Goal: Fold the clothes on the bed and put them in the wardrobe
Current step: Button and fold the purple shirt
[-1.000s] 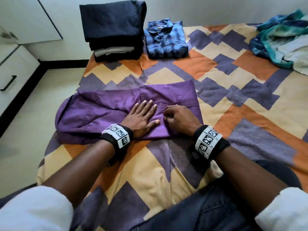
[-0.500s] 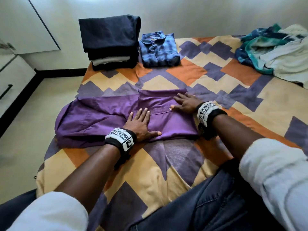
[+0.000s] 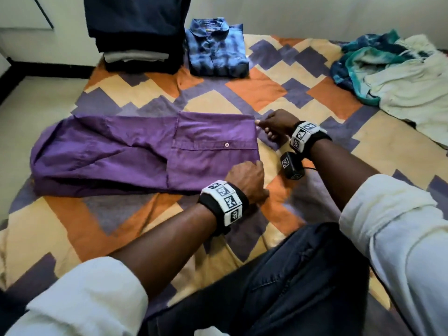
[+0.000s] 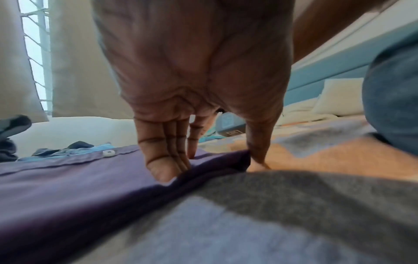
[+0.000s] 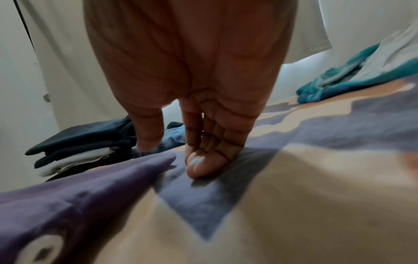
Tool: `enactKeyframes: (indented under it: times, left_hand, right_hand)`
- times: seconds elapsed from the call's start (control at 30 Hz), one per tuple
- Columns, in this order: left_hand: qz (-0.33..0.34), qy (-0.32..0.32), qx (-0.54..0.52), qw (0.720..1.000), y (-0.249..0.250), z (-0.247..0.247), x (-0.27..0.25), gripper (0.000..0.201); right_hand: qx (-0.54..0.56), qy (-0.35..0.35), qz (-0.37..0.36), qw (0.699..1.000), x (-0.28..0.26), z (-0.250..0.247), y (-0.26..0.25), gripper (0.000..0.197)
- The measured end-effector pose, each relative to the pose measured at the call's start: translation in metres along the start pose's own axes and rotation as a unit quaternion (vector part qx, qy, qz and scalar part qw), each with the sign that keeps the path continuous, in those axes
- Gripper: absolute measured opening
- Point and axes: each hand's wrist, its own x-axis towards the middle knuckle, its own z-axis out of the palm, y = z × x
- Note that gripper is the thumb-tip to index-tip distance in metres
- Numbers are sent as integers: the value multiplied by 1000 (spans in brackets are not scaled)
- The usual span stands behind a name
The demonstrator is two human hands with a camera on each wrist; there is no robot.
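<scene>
- Purple shirt (image 3: 135,151) lies near the bed's (image 3: 278,90) left edge.
- Left hand (image 3: 246,179) pinches its near right corner.
- Right hand (image 3: 275,124) is at its far right corner; whether it grasps the cloth, I cannot tell.
- Dark stack (image 3: 138,32) and blue shirt (image 3: 217,48) sit folded along the far edge.
- Loose clothes (image 3: 392,69) are heaped at the far right corner.

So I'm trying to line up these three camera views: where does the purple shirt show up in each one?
Head: purple shirt lies left of centre on the bed, both hands at its right edge.
Left wrist: it fills the lower left, left hand's fingers on its near corner.
Right wrist: it fills the lower left, right hand beside its corner.
Shared landmark: the folded dark stack, seen in head and right wrist.
</scene>
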Motion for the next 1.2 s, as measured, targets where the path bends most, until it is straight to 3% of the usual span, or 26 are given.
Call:
enactKeyframes:
  times: [0.13,0.27,0.37,0.47,0.53,0.57,0.67,0.7,0.87,1.07,1.2]
  left_hand:
    - [-15,10,-3,1000,2,5,4,33]
    - [-14,-10,-49,999,-3,-8,0,27]
    - [-30,-13,-106,994,-7,-23,-10,36]
    - [-17,1,-179,984,-13,-42,-24,63]
    - [-26,34,-217,975,-22,-59,-35,70]
    - [-35,50,-231,971,-28,-69,-41,66]
    - [-60,108,-248,961,-52,-99,-61,39]
    - [-68,128,-263,954,-61,-108,-70,34]
    - [-124,210,-410,879,-118,-140,-123,39]
    - [-213,277,-503,790,-201,-132,-168,35]
    - [-271,293,-517,757,-252,-111,-191,34]
  right_hand:
    - [-27,26,-15,999,13,18,-10,42]
    - [5,44,-38,998,11,27,-16,13]
    - [95,35,-40,994,9,21,-20,27]
    - [61,24,-94,993,-5,8,-38,23]
    - [72,27,-131,988,-18,-1,-57,45]
    - [75,26,-147,986,-26,-3,-68,45]
    - [73,21,-179,981,-43,-3,-108,11]
    - [86,16,-183,979,-49,-1,-122,3]
    - [128,-41,-223,966,-71,26,-193,27]
    - [-31,-38,-295,954,-76,100,-266,16]
    - [-92,-48,-314,944,-70,166,-302,13]
